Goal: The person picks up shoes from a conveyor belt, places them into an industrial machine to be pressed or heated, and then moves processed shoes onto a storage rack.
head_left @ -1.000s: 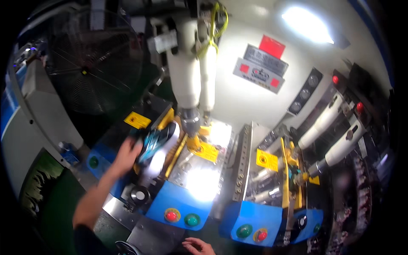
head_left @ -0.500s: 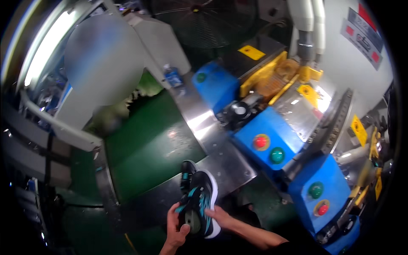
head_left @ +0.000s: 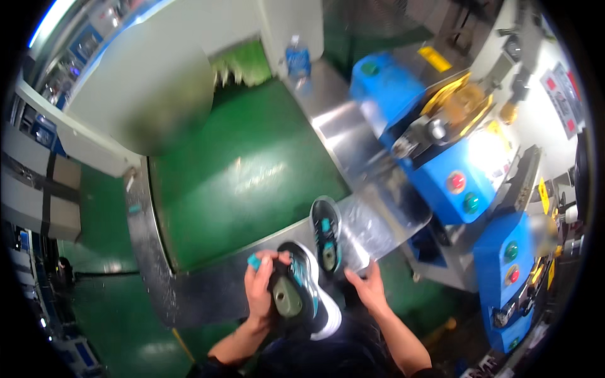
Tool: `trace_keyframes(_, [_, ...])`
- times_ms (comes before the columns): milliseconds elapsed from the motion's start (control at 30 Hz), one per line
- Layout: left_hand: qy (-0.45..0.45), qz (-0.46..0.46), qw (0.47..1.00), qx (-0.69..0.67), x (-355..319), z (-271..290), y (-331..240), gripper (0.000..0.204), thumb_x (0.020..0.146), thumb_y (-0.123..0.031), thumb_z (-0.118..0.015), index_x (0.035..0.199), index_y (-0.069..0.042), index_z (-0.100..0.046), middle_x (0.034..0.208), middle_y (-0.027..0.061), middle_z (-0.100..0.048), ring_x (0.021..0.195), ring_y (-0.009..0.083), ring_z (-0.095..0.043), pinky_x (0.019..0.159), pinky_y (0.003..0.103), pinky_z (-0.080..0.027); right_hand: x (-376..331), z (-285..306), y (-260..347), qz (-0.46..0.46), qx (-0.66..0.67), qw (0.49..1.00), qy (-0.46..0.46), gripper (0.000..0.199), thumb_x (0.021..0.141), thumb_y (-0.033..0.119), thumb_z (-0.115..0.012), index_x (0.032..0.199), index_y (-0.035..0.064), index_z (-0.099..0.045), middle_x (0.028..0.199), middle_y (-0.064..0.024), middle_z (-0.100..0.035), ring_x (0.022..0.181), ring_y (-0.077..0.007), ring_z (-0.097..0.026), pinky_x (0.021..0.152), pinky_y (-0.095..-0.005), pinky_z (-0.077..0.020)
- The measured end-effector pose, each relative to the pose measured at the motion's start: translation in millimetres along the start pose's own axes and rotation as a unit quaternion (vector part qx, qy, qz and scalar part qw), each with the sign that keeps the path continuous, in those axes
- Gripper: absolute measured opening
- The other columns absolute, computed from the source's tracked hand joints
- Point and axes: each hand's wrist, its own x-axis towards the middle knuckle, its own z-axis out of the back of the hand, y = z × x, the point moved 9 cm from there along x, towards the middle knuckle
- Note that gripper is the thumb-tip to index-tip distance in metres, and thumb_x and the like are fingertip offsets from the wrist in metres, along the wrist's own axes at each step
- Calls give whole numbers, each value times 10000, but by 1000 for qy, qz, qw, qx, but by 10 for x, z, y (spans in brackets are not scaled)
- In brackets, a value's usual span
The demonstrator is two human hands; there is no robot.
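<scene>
Now our left hand (head_left: 261, 291) grips a dark shoe (head_left: 301, 295) at 6 o'clock; right hand (head_left: 367, 286) open, fingertips on the steel worktop (head_left: 378, 220), second shoe (head_left: 326, 234) just beside at 11 o'clock.

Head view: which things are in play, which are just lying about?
In play:
- left hand holding the near shoe
- right hand at the steel bench edge
- second shoe on the bench

Lying about:
- water bottle
- blue press machine
- green belt
</scene>
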Motion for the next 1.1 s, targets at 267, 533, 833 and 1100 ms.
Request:
trace_keyframes(267, [82,25,995,47,452,387,-168,216,966,-192,-448,1042,-6,-525,916,124,-607,1013,232,-551,948,375,-390,810,-802,221,49,-191,972,-130,640,677,194,-689,1243,8,-457,1035,-251,-606,880,-433,-599,763,-465,-483])
trace_keyframes(533, [275,54,950,135,735,58,195,273,996,-280,-409,969,-16,-475,798,89,-558,862,207,-545,952,398,-383,-868,15,-84,-67,268,939,-204,631,694,177,-808,1209,-12,-496,947,-25,-624,847,-102,-563,782,-262,-474])
trace_keyframes(833, [808,183,560,-18,-2861,-1674,711,406,863,-437,-537,909,-45,-442,692,89,-540,770,230,-539,974,437,-317,-4700,488,-189,56,323,756,-566,705,694,160,-809,1298,64,-458,1130,-34,-562,1025,-117,-515,927,-276,-414])
trace_keyframes(1100, [890,446,95,-30,-5449,-36,757,91,756,-76,-616,777,-38,-536,720,101,-613,786,246,-574,789,387,-447,-7450,-2704,-792,-256,260,241,-899,648,679,77,-759,1244,-2,-451,1125,-107,-565,1013,-176,-550,902,-319,-442])
